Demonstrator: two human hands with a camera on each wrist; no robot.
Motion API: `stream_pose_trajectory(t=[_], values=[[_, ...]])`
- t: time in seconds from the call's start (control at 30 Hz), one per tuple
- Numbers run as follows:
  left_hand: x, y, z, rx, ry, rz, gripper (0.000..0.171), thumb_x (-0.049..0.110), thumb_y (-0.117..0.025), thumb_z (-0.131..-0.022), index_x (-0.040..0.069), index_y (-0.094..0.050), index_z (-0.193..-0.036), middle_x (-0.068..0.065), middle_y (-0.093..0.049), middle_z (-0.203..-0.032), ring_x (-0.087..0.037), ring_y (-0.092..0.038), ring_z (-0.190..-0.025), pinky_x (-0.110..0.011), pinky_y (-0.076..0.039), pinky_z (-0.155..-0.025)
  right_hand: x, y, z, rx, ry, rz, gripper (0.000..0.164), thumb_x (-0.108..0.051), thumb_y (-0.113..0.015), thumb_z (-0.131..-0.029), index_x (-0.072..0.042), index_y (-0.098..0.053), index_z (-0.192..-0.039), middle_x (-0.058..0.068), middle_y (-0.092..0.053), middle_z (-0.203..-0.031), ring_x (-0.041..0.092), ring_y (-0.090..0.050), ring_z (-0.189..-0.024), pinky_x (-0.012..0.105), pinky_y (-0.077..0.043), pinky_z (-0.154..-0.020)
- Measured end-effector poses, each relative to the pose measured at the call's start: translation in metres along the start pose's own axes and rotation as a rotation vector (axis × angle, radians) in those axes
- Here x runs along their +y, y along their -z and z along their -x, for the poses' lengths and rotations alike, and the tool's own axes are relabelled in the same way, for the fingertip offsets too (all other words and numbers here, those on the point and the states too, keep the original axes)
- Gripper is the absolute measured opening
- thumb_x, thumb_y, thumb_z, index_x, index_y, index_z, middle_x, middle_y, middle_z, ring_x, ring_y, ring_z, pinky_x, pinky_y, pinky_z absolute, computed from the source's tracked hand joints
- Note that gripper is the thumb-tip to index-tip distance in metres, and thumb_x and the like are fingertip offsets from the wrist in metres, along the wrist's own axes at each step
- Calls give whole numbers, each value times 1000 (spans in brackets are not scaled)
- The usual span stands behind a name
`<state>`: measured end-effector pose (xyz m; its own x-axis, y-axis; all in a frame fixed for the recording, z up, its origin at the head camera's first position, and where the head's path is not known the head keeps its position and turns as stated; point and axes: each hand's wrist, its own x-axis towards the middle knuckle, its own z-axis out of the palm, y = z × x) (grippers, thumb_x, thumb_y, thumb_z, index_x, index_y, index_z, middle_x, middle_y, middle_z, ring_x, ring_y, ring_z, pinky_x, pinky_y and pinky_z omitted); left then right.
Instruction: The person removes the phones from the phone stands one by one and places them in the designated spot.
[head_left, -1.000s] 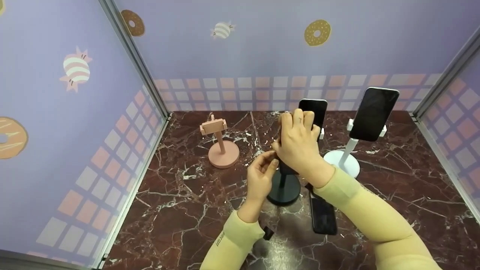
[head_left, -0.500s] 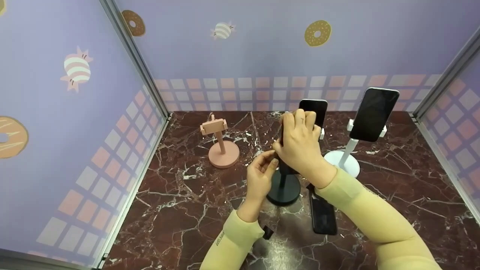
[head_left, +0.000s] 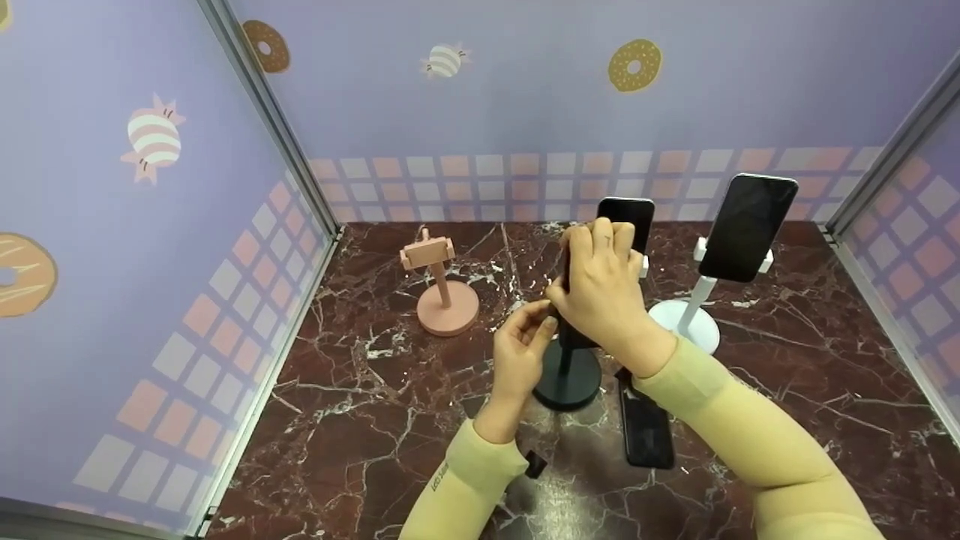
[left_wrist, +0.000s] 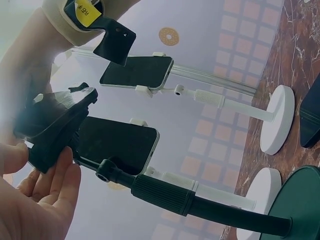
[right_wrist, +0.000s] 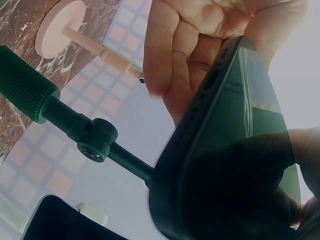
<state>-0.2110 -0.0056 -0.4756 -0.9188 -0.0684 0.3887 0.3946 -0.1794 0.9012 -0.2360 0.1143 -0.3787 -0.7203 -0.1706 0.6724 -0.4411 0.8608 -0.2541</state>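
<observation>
A black phone stand [head_left: 568, 382] stands mid-table, dark green in the wrist views. My right hand [head_left: 604, 289] grips a dark phone [head_left: 576, 334] at the stand's head, covering most of it in the head view. In the right wrist view this phone [right_wrist: 220, 175] is tilted, its port edge showing and my right fingers against its face. Left of the stand's head, my left hand [head_left: 519, 356] pinches the dark holder [left_wrist: 57, 145] between thumb and fingers. Whether the phone is seated in the holder cannot be told.
A pink phone stand [head_left: 448, 307] bearing no phone stands to the left. A white stand [head_left: 684, 330] at right bears an upright phone [head_left: 748, 229]. Behind my right hand is another mounted phone [head_left: 626, 217]. One phone [head_left: 646, 435] lies on the marble table.
My right hand has shifted slightly to the right at the stand's head. The left hand keeps its place, and the other stands and phones are unmoved.
</observation>
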Motion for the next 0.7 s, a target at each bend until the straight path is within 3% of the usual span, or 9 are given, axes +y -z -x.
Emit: stream_pose_trajectory(t=[0.7], values=[[0,1,-2,-10,21,2,24,-5,-64,-98,-19,-62,-117,-34,-66,-107,-4,-65,-91,-19,-56,-84,8,4,3,89,91,-49,45,-10,-68,-70,-4,-49,-111,21,-49,-106,43,-39,-107,53,-43,-65]])
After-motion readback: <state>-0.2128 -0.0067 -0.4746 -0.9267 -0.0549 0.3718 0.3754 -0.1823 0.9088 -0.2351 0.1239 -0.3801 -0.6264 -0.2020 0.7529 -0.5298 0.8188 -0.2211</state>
